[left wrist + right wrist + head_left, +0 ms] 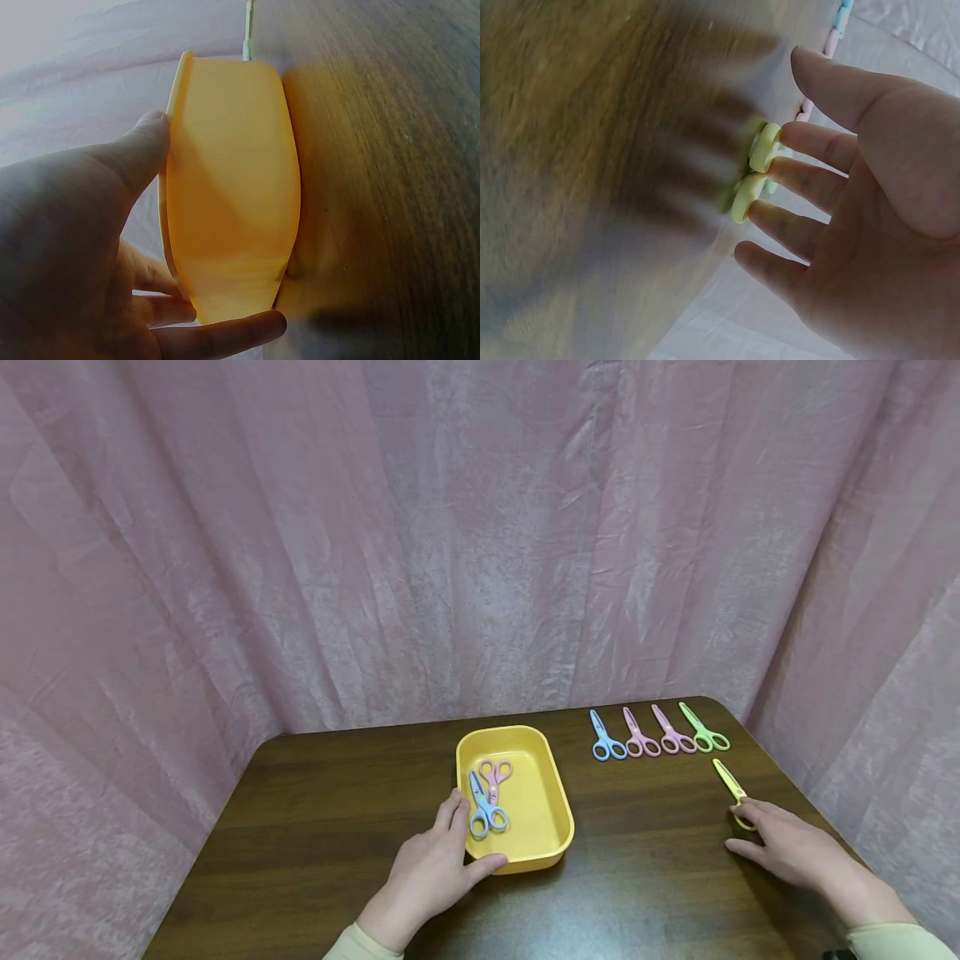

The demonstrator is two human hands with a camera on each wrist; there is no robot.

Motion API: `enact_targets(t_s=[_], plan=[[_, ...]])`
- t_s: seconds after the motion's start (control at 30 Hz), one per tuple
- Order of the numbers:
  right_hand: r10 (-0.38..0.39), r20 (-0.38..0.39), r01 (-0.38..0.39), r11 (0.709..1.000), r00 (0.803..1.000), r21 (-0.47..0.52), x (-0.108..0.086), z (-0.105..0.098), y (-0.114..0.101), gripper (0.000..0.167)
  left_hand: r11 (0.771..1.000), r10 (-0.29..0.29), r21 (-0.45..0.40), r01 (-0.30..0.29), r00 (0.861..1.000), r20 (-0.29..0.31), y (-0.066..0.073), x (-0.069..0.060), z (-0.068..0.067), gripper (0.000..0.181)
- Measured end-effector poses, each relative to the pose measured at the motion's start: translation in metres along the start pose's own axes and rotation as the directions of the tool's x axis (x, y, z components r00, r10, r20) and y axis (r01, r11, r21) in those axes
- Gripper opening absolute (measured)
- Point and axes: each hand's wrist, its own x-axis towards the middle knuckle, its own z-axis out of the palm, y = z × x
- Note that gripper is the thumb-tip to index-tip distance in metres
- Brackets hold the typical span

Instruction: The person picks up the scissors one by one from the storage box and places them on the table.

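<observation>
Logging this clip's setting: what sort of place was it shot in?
Probably a curtained-off recording corner, though the wider room is hidden: pink velvety fabric curtains hang behind and beside a dark brown wood-grain table, which bears a rounded-rectangular yellow tray.

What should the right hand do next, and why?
Probably close thumb and fingers on the yellow scissors: the right hand's fingertips are at their handles, but the thumb is apart, so nothing is gripped yet. The left hand touches the yellow tray, where blue scissors and pink scissors lie.
</observation>
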Motion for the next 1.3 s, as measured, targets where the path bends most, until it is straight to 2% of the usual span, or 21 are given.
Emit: enact_targets(t_s=[1.3], plan=[[0.007, 0.001, -0.007, 1.000, 1.000, 0.005, 0.0005, 0.0012, 0.0042, 0.057, 1.000, -0.004, -0.014, 0.004, 1.000, 0.007, -0.0006, -0.0003, 0.0001, 0.103]])
